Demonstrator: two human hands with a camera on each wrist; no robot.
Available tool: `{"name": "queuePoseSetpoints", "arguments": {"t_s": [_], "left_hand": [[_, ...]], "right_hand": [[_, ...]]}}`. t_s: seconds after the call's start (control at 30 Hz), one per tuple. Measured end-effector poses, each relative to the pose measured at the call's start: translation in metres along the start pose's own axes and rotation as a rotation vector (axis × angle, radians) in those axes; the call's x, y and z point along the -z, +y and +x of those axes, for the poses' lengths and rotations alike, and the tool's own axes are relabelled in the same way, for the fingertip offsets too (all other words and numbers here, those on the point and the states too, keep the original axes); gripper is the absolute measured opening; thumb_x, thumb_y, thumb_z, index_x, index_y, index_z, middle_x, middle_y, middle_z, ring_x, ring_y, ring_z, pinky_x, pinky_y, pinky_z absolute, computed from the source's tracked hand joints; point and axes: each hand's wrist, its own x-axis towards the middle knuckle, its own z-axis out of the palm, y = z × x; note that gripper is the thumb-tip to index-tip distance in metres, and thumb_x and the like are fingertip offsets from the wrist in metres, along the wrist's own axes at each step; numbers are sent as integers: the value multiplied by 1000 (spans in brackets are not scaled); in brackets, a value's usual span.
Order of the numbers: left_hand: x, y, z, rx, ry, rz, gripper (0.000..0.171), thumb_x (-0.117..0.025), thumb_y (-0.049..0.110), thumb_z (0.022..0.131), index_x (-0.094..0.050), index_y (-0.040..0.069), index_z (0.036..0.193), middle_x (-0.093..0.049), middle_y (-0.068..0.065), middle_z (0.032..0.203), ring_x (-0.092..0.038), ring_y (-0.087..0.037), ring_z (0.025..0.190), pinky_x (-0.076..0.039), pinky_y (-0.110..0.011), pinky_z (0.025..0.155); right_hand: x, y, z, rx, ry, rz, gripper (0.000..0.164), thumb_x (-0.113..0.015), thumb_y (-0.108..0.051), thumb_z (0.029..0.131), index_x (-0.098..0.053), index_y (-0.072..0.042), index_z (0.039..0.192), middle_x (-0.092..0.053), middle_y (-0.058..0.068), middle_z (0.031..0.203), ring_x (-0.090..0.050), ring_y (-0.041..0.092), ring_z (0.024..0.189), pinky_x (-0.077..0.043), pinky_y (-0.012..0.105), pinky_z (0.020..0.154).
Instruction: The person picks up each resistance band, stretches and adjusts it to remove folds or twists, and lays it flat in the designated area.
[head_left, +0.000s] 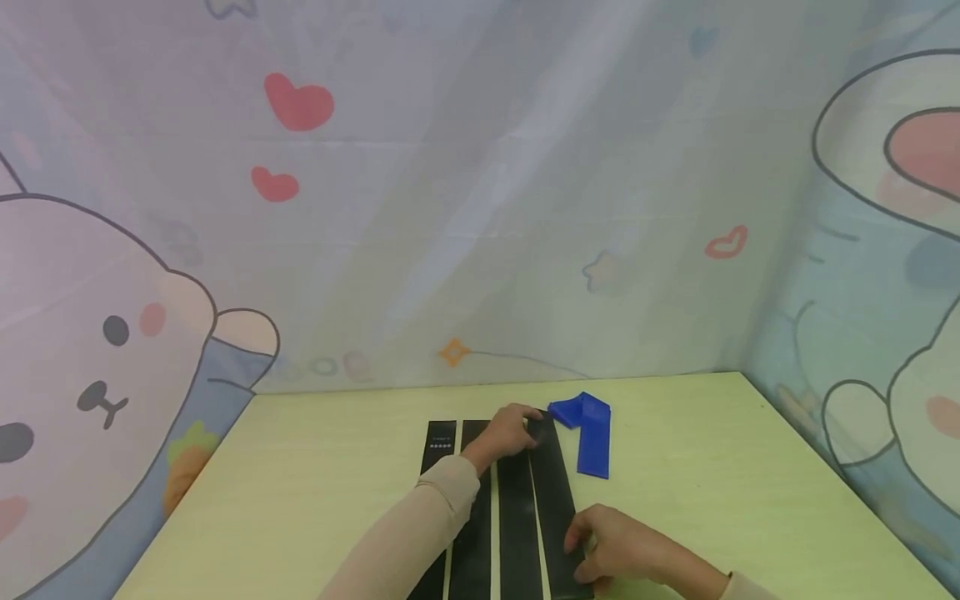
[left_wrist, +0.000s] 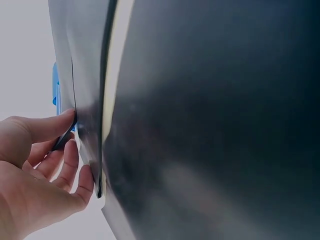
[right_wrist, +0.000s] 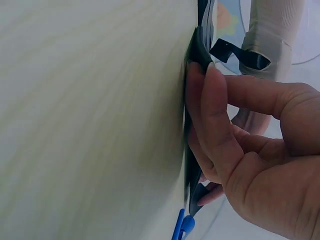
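Several long flat black bands, rubbery in look, lie side by side on the table, with narrow gaps between them. At the far end of the rightmost black band (head_left: 555,492), my left hand (head_left: 512,431) pinches its edge. In the left wrist view the thumb and fingers of the left hand (left_wrist: 45,172) hold a lifted corner. My right hand (head_left: 626,546) grips the same band near its close end, on the right side. The right wrist view has the right hand (right_wrist: 255,145) pinching the band's raised edge (right_wrist: 200,47) between thumb and fingers.
A folded blue band (head_left: 595,437) lies right of the black bands, close to the left hand. The leftmost black band (head_left: 437,446) bears small white print and dots. The pale yellow table (head_left: 750,467) ends at a printed cloth backdrop (head_left: 480,250) behind and at both sides.
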Motion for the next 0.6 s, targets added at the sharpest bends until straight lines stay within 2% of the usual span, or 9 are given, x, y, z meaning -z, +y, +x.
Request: {"name": "queuePoseSetpoints", "arguments": {"t_s": [0.2,0.37,0.5,0.6], "left_hand": [[-1,1,-2,-18,-6,31,45,-77,-3,84,-66,2,127,-65,-15,118,-52,-15,73,-47,-29,61],[-2,1,-1,-16,-20,74,45,-78,1,85,-66,5,128,-65,-14,118,-54,-18,75,-48,-32,64],[-1,2,-1,-6,-31,135,45,-79,6,86,-67,8,129,-65,-13,124,-63,-25,94,-52,-37,74],[2,3,0,6,-52,166,45,-79,8,86,-67,9,129,-64,-13,129,-62,-30,109,-53,-42,82]], "right_hand": [[-1,2,0,31,-22,-21,21,-76,6,79,-65,-3,94,-62,11,67,-65,21,53,-56,31,53],[-1,2,-2,16,-19,17,21,-77,7,78,-66,-2,94,-60,12,67,-66,22,53,-57,34,55],[-1,1,-2,16,-19,29,21,-77,7,77,-67,-1,94,-60,12,66,-65,21,53,-58,34,55],[-1,1,-2,20,-22,39,21,-77,7,77,-67,-2,94,-60,12,67,-65,19,52,-58,33,54]]}}
